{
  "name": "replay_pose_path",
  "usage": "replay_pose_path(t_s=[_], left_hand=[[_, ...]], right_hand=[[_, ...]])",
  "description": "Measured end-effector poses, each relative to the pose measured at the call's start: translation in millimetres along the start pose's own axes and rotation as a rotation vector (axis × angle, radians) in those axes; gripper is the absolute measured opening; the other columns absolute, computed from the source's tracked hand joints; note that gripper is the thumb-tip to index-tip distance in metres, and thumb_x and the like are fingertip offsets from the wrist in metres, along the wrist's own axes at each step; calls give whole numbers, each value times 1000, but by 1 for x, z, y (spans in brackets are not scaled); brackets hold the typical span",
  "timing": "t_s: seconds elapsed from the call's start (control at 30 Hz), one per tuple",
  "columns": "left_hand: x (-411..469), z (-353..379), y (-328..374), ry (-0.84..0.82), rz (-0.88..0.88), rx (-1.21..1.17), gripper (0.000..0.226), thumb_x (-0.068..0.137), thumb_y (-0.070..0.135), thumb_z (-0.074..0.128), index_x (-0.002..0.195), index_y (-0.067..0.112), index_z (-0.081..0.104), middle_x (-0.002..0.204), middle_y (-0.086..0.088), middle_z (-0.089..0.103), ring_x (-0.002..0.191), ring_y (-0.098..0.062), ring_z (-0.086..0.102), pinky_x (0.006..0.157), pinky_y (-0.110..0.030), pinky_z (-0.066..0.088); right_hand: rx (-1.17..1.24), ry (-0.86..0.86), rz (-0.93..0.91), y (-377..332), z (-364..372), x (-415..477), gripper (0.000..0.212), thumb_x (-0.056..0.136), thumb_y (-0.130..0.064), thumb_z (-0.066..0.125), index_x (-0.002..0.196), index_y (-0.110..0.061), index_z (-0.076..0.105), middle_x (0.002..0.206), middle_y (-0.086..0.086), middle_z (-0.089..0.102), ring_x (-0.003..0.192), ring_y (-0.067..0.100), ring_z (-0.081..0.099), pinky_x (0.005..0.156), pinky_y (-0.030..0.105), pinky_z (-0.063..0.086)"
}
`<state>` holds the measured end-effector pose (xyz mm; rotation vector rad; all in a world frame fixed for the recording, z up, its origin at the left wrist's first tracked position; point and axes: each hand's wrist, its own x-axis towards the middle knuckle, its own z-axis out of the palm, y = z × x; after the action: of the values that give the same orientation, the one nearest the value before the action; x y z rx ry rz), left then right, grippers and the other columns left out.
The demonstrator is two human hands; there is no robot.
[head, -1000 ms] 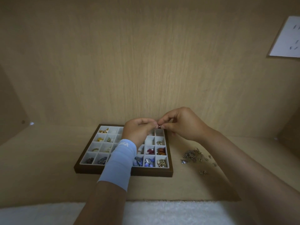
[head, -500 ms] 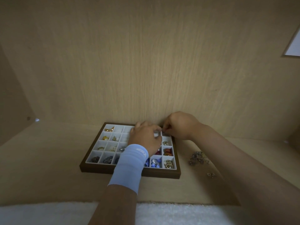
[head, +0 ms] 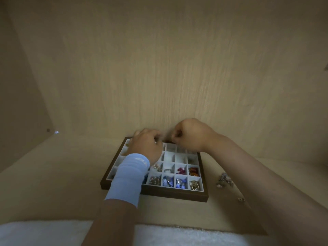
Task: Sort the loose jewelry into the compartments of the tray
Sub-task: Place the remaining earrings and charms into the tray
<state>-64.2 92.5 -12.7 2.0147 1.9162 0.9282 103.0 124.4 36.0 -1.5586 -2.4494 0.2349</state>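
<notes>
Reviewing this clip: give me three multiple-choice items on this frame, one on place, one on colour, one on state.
1. Where does the loose jewelry pile lie?
A. on the surface to the right of the tray
B. inside the tray
C. on the white towel

2. What colour is the wrist sleeve on the left hand?
A. red
B. light blue
C. black

3. How are the left hand and right hand placed?
A. both resting on the towel
B. one behind the person
C. both over the tray's far rows, fingers curled

Key: 1 A, the pile sits outside the frame; 2 B, pale blue fabric; 3 C, both fists close together there.
</notes>
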Motion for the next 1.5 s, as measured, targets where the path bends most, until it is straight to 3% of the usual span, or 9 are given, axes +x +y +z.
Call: replay_pose_path(t_s=[0.17,0.57,0.8,0.97,1.2,1.4,1.5], left_hand=[[-4,-33,-48,0,-105,180,38,88,17,49,122,29,62,129,0,55,122,-25,41,102,-36,35],[-10,-28,-68,-3,-71,25,40,90,7,46,123,25,60,127,0,54,121,-21,39,101,-31,34],[-11,-31,-67,40,-46,80,41,89,12,47,125,27,59,128,4,56,123,-19,39,103,-32,35],[-15,-25,-37,28,38,4,36,89,15,49,121,28,61,125,6,58,119,-17,42,105,-34,36],[-38,9,41,-102,273,-85,28,91,21,54,116,33,62,117,12,60,114,-10,48,102,-32,40],[-49,49,95,-248,386,4,22,89,27,57,107,33,69,112,11,63,112,-14,48,102,-34,36],[-52,65,112,-273,443,135,22,90,34,55,108,36,69,116,11,62,115,-15,45,103,-34,30]], right_hand=[[22,-17,-96,-38,20,28,12,90,-29,64,88,-25,75,90,-9,73,84,11,67,83,38,57],[-156,-116,-189,-74,51,63,14,87,-22,67,94,-26,78,96,-8,75,89,15,66,77,30,52],[-12,-62,-198,-62,35,45,14,89,-24,71,101,-27,77,103,-14,74,92,4,66,79,21,50],[141,80,-95,-21,7,-4,18,88,-19,72,100,-31,74,101,-17,70,94,0,63,85,24,50],[217,87,60,55,-25,-92,14,87,-13,74,92,-25,78,85,-17,70,68,-16,57,64,2,38],[134,1,133,99,-23,-131,14,85,-10,72,90,-23,77,86,-10,72,61,-19,54,63,5,39],[159,-21,188,107,-15,-138,16,83,-15,71,79,-30,74,83,-10,73,57,-8,58,63,22,50]])
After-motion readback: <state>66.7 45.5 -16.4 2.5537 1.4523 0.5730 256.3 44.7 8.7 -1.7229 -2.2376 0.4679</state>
